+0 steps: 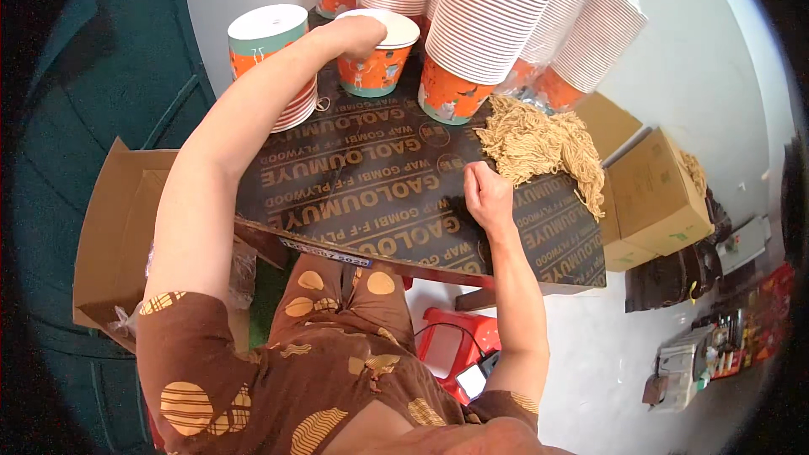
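At the far left I see an open cardboard box (114, 227) on the floor, just beside the left edge of the dark board (379, 194); the board is the table top, and it has pale letters all over it. Near its back left corner stands a short stack of orange and green paper cups (268, 59) with a white top; my left arm goes past it, touching or almost touching its side. My left hand (358, 34) lies on top of one orange paper cup (377, 55) at the back edge of the board, a bit left of the middle; the fingers curl down over the white rim, so the hand holds the cup from above. Behind it and to the right lean tall stacks of white-rimmed cups (497, 17); their orange bottoms rest on the back of the board. In front of those stacks, toward the right edge, lies a big pile of dry yellow noodles (539, 147); some of it hangs over the right edge. My right hand (486, 194) rests on the board at the left side of the pile, touching it; the fingers are curled in tight, and I cannot tell if they pinch any noodles. Past the right edge sit two brown boxes (653, 190), close to the board; a red stool (451, 345) stands under the front edge.
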Motion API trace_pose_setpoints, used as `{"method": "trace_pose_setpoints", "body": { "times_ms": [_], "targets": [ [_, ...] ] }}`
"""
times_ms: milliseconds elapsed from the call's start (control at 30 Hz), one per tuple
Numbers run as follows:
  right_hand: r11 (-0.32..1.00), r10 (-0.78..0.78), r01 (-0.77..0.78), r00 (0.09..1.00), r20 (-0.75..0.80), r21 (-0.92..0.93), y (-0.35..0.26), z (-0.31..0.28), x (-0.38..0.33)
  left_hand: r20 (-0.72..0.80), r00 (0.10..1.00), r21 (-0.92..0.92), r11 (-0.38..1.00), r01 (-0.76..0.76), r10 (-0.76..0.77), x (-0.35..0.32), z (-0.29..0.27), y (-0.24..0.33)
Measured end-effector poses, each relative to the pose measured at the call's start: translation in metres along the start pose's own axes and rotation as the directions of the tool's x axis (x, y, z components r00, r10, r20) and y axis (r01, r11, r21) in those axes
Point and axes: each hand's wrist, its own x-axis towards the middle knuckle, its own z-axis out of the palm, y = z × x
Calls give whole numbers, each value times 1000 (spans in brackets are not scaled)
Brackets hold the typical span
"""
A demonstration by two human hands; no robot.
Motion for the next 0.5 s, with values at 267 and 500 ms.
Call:
{"method": "trace_pose_setpoints", "body": {
  "times_ms": [267,500],
  "targets": [
    [1000,-4,4,1000,-16,-8,0,-1,0,-88,994,99,993,-60,68,-10,-4,10],
    [1000,3,-3,1000,-2,-25,1,1,-1,-357,925,189,980,-65,130,-16,9,-3]
  ]
}}
